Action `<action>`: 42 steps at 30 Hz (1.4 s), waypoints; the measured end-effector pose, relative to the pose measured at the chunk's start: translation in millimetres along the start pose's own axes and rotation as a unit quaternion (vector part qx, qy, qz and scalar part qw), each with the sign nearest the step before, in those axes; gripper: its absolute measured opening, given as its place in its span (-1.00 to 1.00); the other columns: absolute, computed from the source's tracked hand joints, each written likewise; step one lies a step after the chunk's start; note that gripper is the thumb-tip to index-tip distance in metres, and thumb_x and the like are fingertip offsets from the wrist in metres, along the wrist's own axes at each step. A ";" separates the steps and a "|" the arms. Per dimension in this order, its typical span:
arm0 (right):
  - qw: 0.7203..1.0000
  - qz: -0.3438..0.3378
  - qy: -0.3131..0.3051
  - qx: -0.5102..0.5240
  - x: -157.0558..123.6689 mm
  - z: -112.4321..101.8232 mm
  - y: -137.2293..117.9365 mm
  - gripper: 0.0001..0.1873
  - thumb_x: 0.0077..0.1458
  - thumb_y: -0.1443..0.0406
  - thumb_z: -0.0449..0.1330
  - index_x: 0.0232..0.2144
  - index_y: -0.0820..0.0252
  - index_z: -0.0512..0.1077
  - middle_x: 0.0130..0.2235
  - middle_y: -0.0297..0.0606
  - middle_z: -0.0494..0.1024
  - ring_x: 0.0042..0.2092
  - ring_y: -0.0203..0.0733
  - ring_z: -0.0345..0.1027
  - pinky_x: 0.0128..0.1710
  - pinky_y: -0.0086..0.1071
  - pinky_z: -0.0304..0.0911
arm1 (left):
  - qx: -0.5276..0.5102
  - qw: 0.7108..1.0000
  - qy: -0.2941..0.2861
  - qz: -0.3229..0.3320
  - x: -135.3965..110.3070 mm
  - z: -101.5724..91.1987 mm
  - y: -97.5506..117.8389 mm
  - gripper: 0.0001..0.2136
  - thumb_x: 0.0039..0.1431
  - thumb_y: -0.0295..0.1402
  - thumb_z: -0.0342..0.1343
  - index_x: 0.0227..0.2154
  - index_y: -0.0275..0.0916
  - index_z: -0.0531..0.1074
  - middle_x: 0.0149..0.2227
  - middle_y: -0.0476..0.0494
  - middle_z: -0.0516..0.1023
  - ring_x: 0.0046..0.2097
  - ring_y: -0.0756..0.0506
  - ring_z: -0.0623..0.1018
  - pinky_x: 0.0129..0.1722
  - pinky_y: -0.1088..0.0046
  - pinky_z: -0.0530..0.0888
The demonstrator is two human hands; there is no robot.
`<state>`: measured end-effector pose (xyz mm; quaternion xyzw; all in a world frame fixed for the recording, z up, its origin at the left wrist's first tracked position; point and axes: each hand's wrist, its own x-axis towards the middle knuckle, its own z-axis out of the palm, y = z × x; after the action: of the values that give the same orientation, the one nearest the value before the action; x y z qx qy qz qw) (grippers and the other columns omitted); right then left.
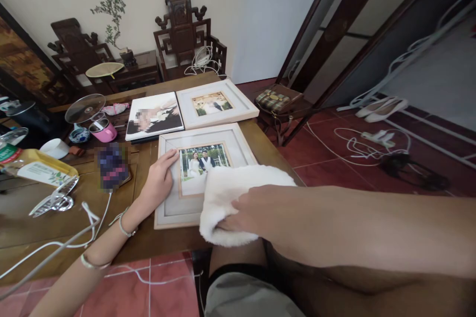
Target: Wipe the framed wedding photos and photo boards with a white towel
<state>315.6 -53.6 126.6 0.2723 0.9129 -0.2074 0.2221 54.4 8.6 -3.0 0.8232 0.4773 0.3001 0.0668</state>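
At centre view, our right hand [248,210] clamps a white cloth [227,182] over the picture frame [195,187] on the tabletop [22,220]; our left hand [159,179] touches the frame's left side, its grip unclear.

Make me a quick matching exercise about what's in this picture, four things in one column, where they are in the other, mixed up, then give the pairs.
1. Left hand
2. White fluffy cloth
3. Pink mug
4. Potted tree

A. Beside the blue-and-white porcelain
B. Between the carved chairs
C. At the left side of the near photo frame
D. In the right hand

Pairs: 1-C, 2-D, 3-A, 4-B
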 end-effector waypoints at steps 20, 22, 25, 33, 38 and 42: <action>0.973 0.194 0.002 -0.129 27.5 -19.9 29.9 -0.26 0.01 0.58 0.12 0.22 0.01 0.32 0.24 0.03 0.31 0.11 0.26 0.32 -0.10 -0.09 0.34 | -0.009 1.000 -0.017 -0.022 3.7 -1.3 8.2 -0.68 0.32 -0.37 -0.08 -0.01 -0.31 0.50 0.16 -0.35 0.46 0.21 -0.22 0.43 0.23 0.07 0.36; 0.983 0.137 -0.066 -0.102 16.0 -25.7 2.7 -0.30 -0.13 0.57 0.25 0.10 0.11 0.45 0.06 0.00 0.49 -0.08 0.09 0.46 -0.18 -0.21 0.34 | -0.009 1.000 -0.016 -0.021 3.6 -2.8 9.1 -0.68 0.32 -0.38 -0.08 -0.02 -0.31 0.50 0.16 -0.34 0.46 0.21 -0.22 0.43 0.23 0.08 0.36; 0.984 0.071 -0.151 -0.063 1.6 -29.5 -25.7 -0.26 -0.27 0.52 0.39 0.05 0.12 0.47 -0.06 -0.07 0.55 -0.23 0.01 0.49 -0.37 -0.29 0.31 | -0.011 1.000 -0.017 -0.021 3.7 -3.2 10.6 -0.69 0.32 -0.39 -0.08 -0.03 -0.31 0.51 0.16 -0.35 0.45 0.21 -0.23 0.43 0.23 0.08 0.36; 0.992 0.095 0.040 -0.070 18.3 -9.5 -3.2 -0.04 -0.14 0.53 0.28 0.32 0.12 0.13 0.23 0.11 0.30 0.03 0.16 0.40 -0.17 -0.19 0.37 | -0.021 1.000 -0.015 -0.018 7.0 -5.3 14.5 -0.69 0.32 -0.39 -0.08 -0.02 -0.24 0.51 0.18 -0.29 0.44 0.21 -0.23 0.43 0.23 0.06 0.36; 0.953 0.182 0.163 -0.179 51.9 -12.7 49.8 -0.17 0.05 0.56 0.12 0.31 -0.07 0.15 0.39 -0.04 0.01 0.30 0.45 -0.04 0.06 0.26 0.19 | -0.007 0.999 -0.032 -0.020 8.5 -15.2 16.5 -0.63 0.34 -0.36 -0.11 0.11 -0.35 0.42 0.21 -0.38 0.39 0.26 -0.24 0.37 0.27 0.07 0.30; 0.946 0.186 0.181 -0.195 58.7 -23.9 58.9 -0.31 0.13 0.56 0.04 0.23 -0.08 0.31 0.37 -0.10 0.09 0.30 0.40 -0.02 0.06 0.28 0.16 | 0.003 0.999 -0.033 -0.025 7.3 -18.3 13.7 -0.60 0.35 -0.33 -0.08 0.16 -0.38 0.36 0.23 -0.39 0.37 0.27 -0.24 0.35 0.28 0.06 0.29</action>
<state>299.0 27.2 100.5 0.4217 0.8934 0.0727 0.1371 57.0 4.0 20.5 0.8207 0.4963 0.2693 0.0875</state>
